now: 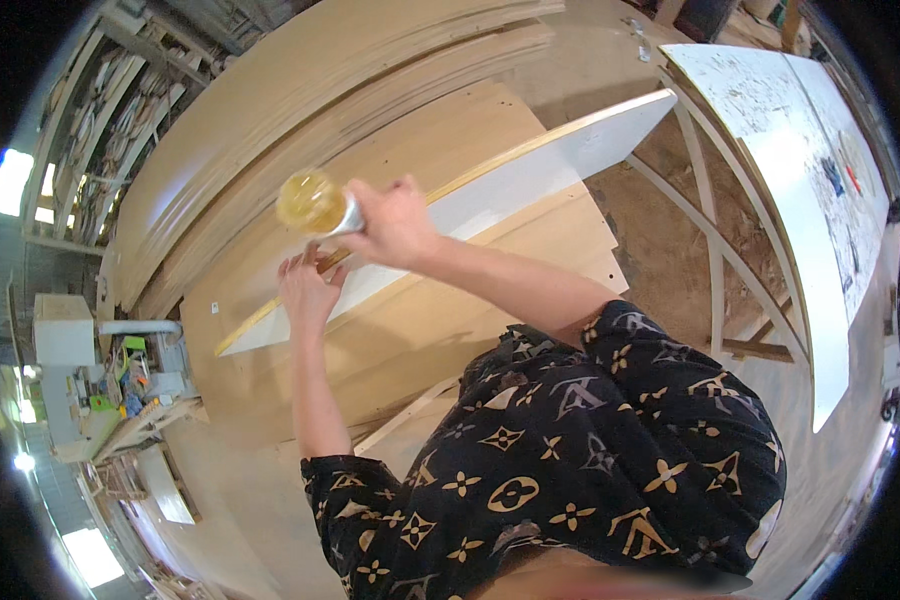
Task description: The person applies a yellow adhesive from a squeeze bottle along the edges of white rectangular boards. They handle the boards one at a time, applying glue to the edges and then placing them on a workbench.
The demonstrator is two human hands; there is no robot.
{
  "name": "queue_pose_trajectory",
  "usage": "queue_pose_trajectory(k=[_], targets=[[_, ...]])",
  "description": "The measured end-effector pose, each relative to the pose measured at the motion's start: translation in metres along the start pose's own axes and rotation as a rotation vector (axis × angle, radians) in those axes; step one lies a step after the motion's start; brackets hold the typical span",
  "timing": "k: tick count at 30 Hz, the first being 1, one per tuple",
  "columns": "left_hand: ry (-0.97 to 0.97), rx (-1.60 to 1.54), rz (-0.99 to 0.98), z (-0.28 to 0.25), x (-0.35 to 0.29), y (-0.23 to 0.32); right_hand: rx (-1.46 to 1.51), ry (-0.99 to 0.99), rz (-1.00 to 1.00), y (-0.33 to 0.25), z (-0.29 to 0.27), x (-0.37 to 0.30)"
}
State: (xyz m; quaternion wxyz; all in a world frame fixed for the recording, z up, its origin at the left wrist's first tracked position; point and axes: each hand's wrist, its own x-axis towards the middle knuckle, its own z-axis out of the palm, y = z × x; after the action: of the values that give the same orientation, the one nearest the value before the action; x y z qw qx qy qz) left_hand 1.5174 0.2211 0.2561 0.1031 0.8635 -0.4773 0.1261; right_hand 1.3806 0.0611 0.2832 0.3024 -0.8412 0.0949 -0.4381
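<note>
A long white board (580, 150) stands on its narrow edge, slanting from near left to far right, and its upper edge looks yellowish. My right hand (395, 225) is closed round a rounded see-through bottle (312, 203) with yellow contents, held above the board's left part. The bottle is blurred, and a pale band shows beside my fingers. Just below it, my left hand (310, 295) is at the board's upper edge, fingers bent around a small brown piece (332, 260). My fingers partly hide that piece, so its kind cannot be made out.
Under the board lies a tan wooden panel (450, 130), with stacked sheets (270, 130) behind it. To the right, a stained white panel (770, 130) rests on a wooden frame (718, 230). Tools and small items (135, 375) crowd a bench at the left.
</note>
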Motion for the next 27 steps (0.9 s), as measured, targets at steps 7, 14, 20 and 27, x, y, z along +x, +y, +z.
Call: queue_pose_trajectory(k=[7, 14, 20, 27], targets=[[0.090, -0.104, -0.040, -0.002, -0.011, -0.007, -0.183, 0.181, 0.333, 0.093, -0.144, -0.009], [0.067, -0.093, -0.059, -0.008, -0.022, -0.014, -0.099, 0.320, 0.264, 0.118, -0.170, -0.016], [0.046, -0.065, -0.112, -0.010, -0.024, -0.017, -0.159, 0.019, 0.105, 0.052, -0.064, -0.005], [0.032, -0.054, -0.126, -0.009, -0.013, -0.010, 0.010, -0.172, -0.060, 0.009, 0.010, 0.015]])
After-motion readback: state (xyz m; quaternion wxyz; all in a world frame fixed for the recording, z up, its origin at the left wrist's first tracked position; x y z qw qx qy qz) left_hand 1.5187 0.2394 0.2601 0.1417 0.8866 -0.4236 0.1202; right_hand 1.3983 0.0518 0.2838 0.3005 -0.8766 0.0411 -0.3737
